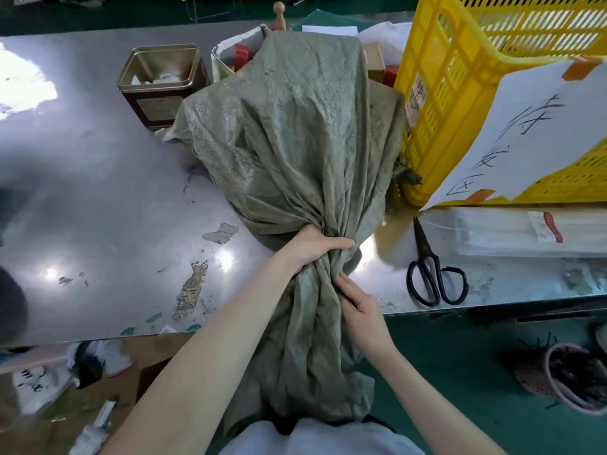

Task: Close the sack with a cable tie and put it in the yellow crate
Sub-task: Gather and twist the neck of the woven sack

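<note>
A grey-green woven sack [289,139] lies on the metal table [98,192], its gathered neck pointing toward me and hanging over the front edge. My left hand [312,246] grips the bunched neck from above. Just below it, my right hand [356,307] pinches the twisted fabric from the right side. The yellow crate [460,77] stands tilted at the back right, touching the sack, with a handwritten paper sheet [525,136] taped to it. A clear pack of white cable ties [525,231] lies in front of the crate. No loose tie shows in either hand.
Black scissors [433,274] lie right of the sack's neck. A square metal tin [161,83] and an open box [236,57] stand behind the sack. A pink basket [571,376] sits on the green floor at lower right. Bare tabletop lies to the left.
</note>
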{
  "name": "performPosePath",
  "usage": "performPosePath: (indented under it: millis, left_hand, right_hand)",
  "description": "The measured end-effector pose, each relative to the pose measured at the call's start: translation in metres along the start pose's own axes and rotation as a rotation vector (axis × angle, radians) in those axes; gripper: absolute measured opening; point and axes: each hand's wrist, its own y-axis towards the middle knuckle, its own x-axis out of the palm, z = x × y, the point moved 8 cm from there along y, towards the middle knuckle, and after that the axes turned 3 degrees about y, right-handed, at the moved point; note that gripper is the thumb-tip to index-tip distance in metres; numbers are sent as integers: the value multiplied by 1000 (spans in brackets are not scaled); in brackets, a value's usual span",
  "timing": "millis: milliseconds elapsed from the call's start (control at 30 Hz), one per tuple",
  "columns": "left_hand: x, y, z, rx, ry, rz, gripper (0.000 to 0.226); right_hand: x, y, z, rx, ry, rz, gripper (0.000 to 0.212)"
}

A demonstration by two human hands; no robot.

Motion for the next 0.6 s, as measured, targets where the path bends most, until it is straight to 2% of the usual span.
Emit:
performPosePath:
  millis: [67, 133, 200, 267, 400, 467, 533, 600]
  left_hand:
    - [-2, 4, 4, 18, 36, 5, 35]
    - [-4, 6, 6, 35, 76, 23, 30]
    - [-6, 11, 3, 41, 96, 52, 34]
    - [-9, 12, 1, 46, 69, 94, 29]
    - [-15, 15, 1, 10, -58, 190, 13]
    - [-18, 15, 4, -33, -154, 224, 15]
    - [-21, 15, 8, -64, -260, 250, 19]
    - [-22, 17, 11, -82, -367, 263, 20]
  right_hand:
    - [3, 1, 2, 27, 2, -41, 47]
    - [3, 0, 1, 59, 143, -69, 43]
    - [-4, -1, -1, 112, 359, 5, 32]
    - [-13, -4, -3, 109, 356, 97, 35]
    - [-2, 4, 3, 139, 38, 16, 114]
    - [3, 14, 8, 172, -37, -5, 130]
    - [7, 22, 10, 230, -13, -41, 115]
    - [10, 29, 9, 260, 91, -82, 71]
